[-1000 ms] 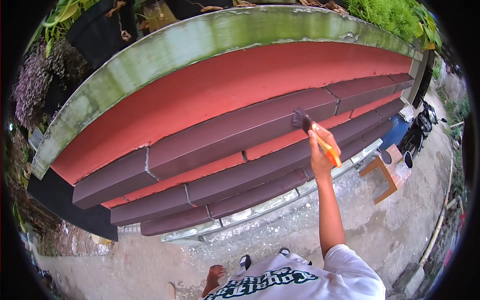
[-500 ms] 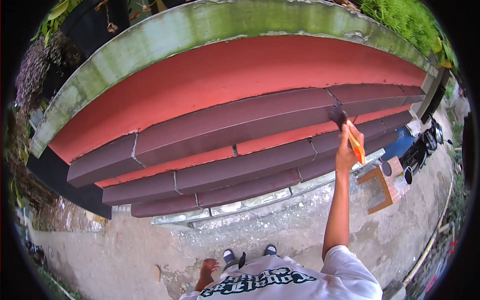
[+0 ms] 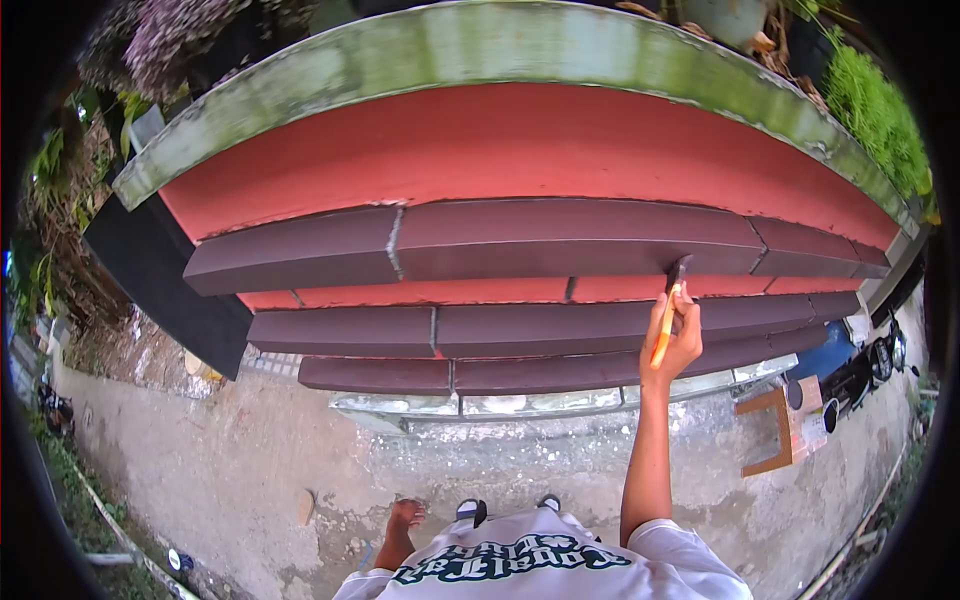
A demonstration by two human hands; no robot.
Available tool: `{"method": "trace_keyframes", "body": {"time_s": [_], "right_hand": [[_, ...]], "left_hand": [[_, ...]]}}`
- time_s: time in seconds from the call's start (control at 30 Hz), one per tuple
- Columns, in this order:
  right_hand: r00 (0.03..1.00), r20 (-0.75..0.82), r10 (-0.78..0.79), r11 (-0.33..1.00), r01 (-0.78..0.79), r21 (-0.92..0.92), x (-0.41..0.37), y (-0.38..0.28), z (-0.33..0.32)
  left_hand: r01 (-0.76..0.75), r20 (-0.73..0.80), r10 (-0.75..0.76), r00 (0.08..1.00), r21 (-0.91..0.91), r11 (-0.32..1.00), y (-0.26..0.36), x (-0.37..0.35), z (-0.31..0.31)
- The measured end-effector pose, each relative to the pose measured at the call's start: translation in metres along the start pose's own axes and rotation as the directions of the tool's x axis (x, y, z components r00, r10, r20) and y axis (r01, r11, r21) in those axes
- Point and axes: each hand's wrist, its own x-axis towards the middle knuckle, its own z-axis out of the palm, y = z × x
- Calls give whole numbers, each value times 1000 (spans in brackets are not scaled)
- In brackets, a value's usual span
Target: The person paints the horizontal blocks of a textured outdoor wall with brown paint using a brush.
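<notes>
Fisheye head view, facing forward, downward

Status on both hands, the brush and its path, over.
Right hand gripping paintbrush. Bristles against upper maroon ledge. Left hand low, holding nothing visible. No obstruction seen beside the bristles.

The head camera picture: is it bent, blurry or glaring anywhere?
In the head view, wide-angle distortion bows the maroon ledges and the corners go black; in the same head view, daylight looks soft, without harsh glare on the red wall; also in the head view, the purple plant looks smeared, the right hand fairly clear.
</notes>
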Motion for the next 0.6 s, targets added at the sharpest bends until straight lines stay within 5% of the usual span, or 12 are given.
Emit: {"method": "trace_keyframes", "body": {"time_s": [0.2,0.5,0.6], "right_hand": [[997,82,-15,996,8,85,-57,-74,39],[972,167,-167,945,109,310,-119,-175,100],[958,204,-202,921,115,373,-129,-200,111]], "left_hand": [[125,55,-121,991,-85,989,-37,8,-55],[63,110,-42,993,-198,978,-56,3,-116],[73,10,-73,997,-117,990,-57,12,-128]]}}
